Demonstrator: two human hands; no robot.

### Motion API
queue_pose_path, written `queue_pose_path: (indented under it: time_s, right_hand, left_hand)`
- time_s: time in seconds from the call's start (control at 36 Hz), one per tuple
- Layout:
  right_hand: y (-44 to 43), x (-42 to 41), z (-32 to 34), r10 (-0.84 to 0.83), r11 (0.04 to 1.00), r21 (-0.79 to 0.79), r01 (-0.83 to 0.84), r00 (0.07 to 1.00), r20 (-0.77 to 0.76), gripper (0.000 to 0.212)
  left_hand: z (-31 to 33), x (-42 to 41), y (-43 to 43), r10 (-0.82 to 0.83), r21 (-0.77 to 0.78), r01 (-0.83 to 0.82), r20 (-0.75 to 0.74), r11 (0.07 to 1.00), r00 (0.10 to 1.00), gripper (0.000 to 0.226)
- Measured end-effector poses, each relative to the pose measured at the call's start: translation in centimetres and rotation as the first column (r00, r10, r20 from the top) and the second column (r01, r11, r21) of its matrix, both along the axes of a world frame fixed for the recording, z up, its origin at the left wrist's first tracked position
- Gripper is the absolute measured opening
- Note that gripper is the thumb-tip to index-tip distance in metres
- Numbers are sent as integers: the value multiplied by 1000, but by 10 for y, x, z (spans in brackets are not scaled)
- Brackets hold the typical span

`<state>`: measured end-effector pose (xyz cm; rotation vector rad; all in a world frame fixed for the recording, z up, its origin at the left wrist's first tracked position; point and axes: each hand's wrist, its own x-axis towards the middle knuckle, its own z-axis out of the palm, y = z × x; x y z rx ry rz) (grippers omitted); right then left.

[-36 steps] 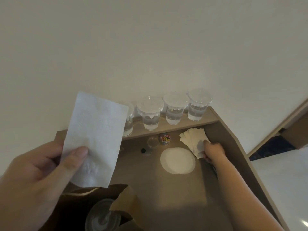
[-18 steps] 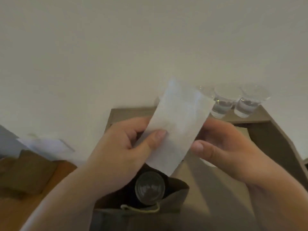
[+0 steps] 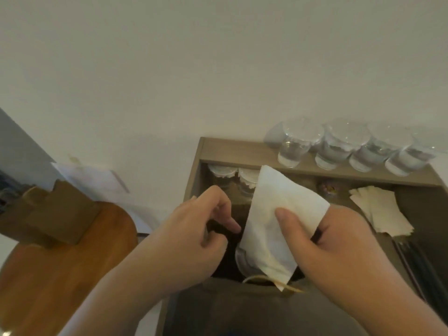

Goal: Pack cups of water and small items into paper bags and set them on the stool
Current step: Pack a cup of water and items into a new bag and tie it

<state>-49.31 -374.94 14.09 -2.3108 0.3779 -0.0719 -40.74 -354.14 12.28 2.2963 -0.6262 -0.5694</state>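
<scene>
Our right hand (image 3: 339, 248) pinches the white napkin (image 3: 266, 204) — thumb on top, fingers behind. The napkin's long side points down into the open paper bag (image 3: 230, 301) right under it, its low corner at the rim. Our left hand (image 3: 194, 231) curls on the bag's left edge and seems to pull it wide. Inside the bag stands one cup (image 3: 242, 260) — with a lid. More cups of water (image 3: 294, 151) wait on the shelf (image 3: 242, 154).

No readable text, label, brand or number anywhere; print on the small colourful item (image 3: 327, 188) too blurred
</scene>
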Motion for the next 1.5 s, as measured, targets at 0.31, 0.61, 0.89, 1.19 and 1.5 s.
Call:
queue_pose_path:
  time_s: [0.31, 0.61, 0.89, 1.19, 1.5]
  right_hand:
    - [12, -3, -3, 260, 955, 83, -283, 941, 216, 22]
    - [21, 10, 0, 87, 993, -28, -114, 873, -480, 64]
    - [30, 18, -23, 358, 852, 478, -215, 904, -232, 51]
    - [8, -1, -17, 232, 921, 334, -202, 971, -53, 48]
    - [-53, -44, -29, -231, 969, 179, 171, 884, 406, 31]
  left_hand:
    - [-8, 6, 11, -230, 53, 228, 30, 972, 973, 89]
    - [-6, 4, 15, -249, -36, 251, 49, 967, 967, 109]
    - [-8, 2, 18, -226, -110, 229, 42, 967, 973, 109]
    - [-10, -5, 18, -210, -120, 216, 61, 969, 976, 102]
    - [-41, -23, 46, 278, -414, -161, 238, 896, 931, 19]
